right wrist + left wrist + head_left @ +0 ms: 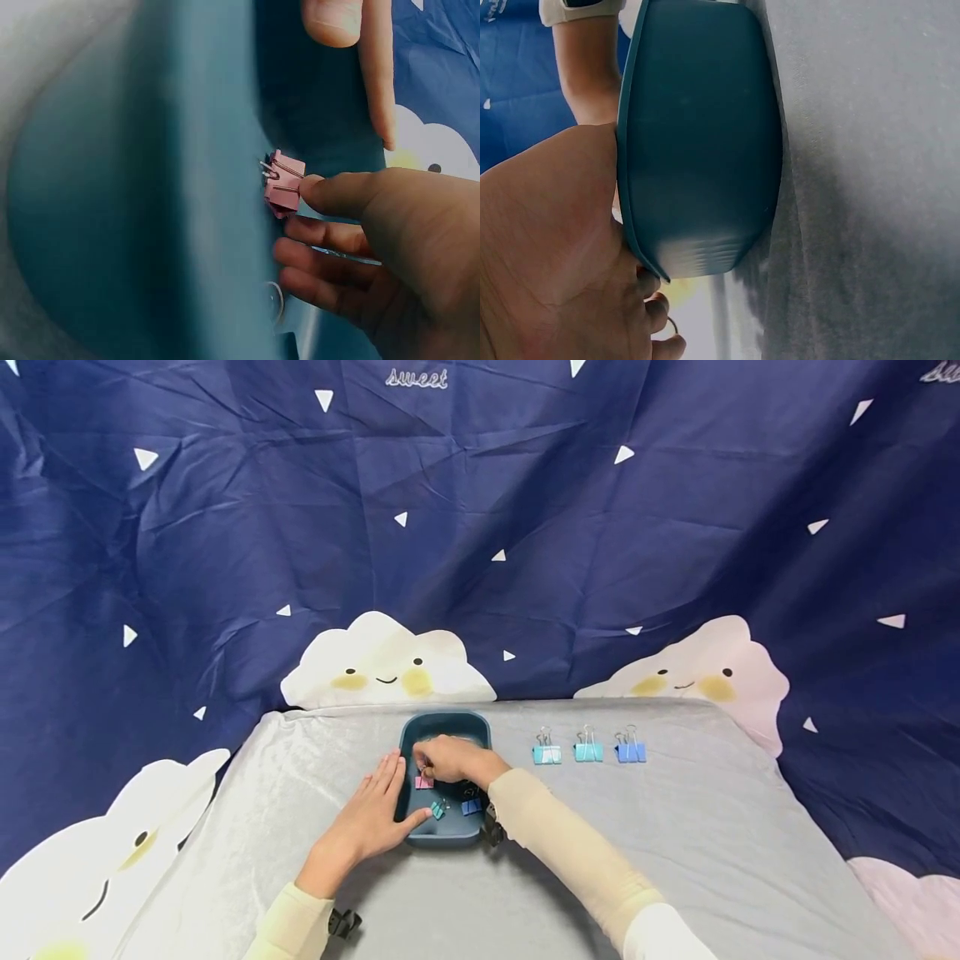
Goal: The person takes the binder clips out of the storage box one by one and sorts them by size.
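Observation:
A dark teal tray (444, 837) stands on the grey cloth. My left hand (372, 812) lies flat with straight fingers against the tray's left wall; the left wrist view shows the palm (551, 247) on the tray (697, 150) rim. My right hand (447, 759) reaches into the tray and pinches a pink binder clip (423, 782). In the right wrist view the thumb (326, 193) and curled fingers close on the pink clip (283, 186) above the tray floor (112, 195). A teal clip (437, 811) and a blue clip (471, 807) also lie in the tray.
Three binder clips stand in a row right of the tray: two turquoise ones (547, 754) (588, 751) and a blue one (631, 752). The grey cloth (675, 843) covers the table. A dark blue sheet with cloud faces (386, 664) hangs behind.

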`<state>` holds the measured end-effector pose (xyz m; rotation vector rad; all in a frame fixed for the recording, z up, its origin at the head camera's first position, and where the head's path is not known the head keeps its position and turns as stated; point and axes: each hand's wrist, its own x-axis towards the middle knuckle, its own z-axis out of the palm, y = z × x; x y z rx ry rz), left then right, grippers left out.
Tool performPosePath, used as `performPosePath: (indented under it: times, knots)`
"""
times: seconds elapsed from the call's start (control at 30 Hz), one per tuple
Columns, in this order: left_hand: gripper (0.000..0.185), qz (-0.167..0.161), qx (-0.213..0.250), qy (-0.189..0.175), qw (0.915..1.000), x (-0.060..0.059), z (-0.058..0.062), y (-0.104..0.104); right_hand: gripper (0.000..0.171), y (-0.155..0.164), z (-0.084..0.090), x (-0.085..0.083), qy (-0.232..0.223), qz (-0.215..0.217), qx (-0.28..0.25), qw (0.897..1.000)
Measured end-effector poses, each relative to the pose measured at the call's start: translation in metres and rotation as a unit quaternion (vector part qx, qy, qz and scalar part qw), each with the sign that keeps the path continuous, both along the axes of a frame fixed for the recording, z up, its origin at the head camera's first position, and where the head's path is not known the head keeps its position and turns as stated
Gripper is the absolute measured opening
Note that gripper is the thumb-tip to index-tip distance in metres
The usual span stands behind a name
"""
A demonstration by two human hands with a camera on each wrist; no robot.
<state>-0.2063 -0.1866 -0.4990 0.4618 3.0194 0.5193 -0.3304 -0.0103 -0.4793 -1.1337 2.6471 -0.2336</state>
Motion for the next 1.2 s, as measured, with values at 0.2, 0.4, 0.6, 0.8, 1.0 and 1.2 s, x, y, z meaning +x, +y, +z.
performPosePath:
  times: [0.2, 0.4, 0.6, 0.8, 1.0, 1.2]
  knots:
    - [0.103, 0.001, 0.005, 0.004, 1.0000, 0.001, -0.001, 0.001, 0.015, 0.003, 0.000, -0.001, 0.002, -0.002, 0.000, 1.000]
    - [0.103, 0.000, -0.002, 0.002, 1.0000, 0.000, 0.000, 0.001, 0.011, 0.006, 0.001, 0.000, 0.005, -0.006, 0.002, 1.000]
    - [0.103, -0.001, -0.001, 0.005, 1.0000, -0.001, 0.001, 0.001, 0.006, 0.009, 0.001, 0.000, 0.011, 0.001, -0.003, 1.000]
    - [0.103, -0.002, 0.003, 0.011, 0.9999, 0.001, 0.001, 0.001, 0.009, 0.011, 0.003, 0.001, 0.018, -0.004, -0.010, 1.000]
    - [0.103, -0.001, 0.003, 0.006, 1.0000, 0.002, 0.000, 0.001, 0.007, 0.012, 0.000, 0.000, 0.025, -0.006, -0.014, 1.000]
    - [0.105, 0.001, -0.003, -0.005, 1.0000, -0.001, 0.000, 0.001, 0.005, 0.014, 0.003, -0.001, 0.029, 0.003, -0.040, 0.999]
